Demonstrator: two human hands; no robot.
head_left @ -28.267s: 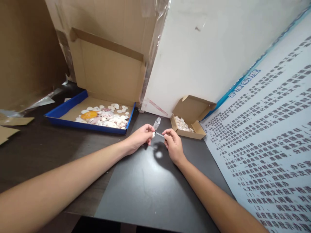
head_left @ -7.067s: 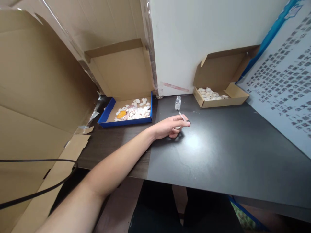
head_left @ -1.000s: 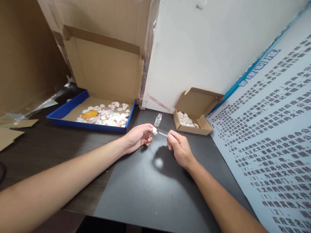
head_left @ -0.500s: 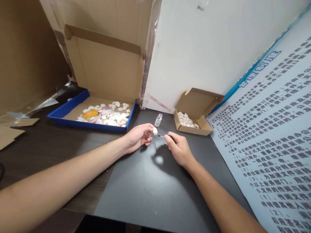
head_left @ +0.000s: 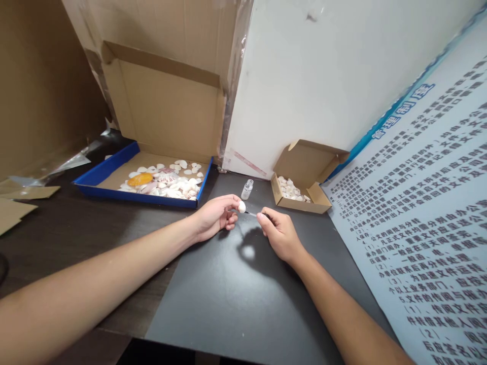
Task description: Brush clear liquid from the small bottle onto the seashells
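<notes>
While the left hand [head_left: 218,218] holds one small white shell [head_left: 242,207] in a narrow pinch at the middle of the frame, the right hand [head_left: 279,235], just to the right, has its grip closed around a thin brush [head_left: 251,214]; its dark tip points at the small white shell, though we cannot tell whether the two touch. We judge the shell to be very light, stiff and perhaps brittle, so we would pinch it gently by its rim. The thin brush we take to be slim and light, best held by its dark handle end. We expect the bottle [head_left: 247,190], just above the hands, to be smooth, slippery glass that could break, so we would take it round the body. Counting, we have one held shell, one brush, one bottle and two boxes on the desk [head_left: 213,299]: the blue box [head_left: 137,196] at centre left and the small brown box [head_left: 304,206] right of centre. In the blue box we count one orange shell [head_left: 140,179]; the pale shells [head_left: 171,191] there, and the little shells [head_left: 290,189] in the small brown box, overlap too much for a sure count.
</notes>
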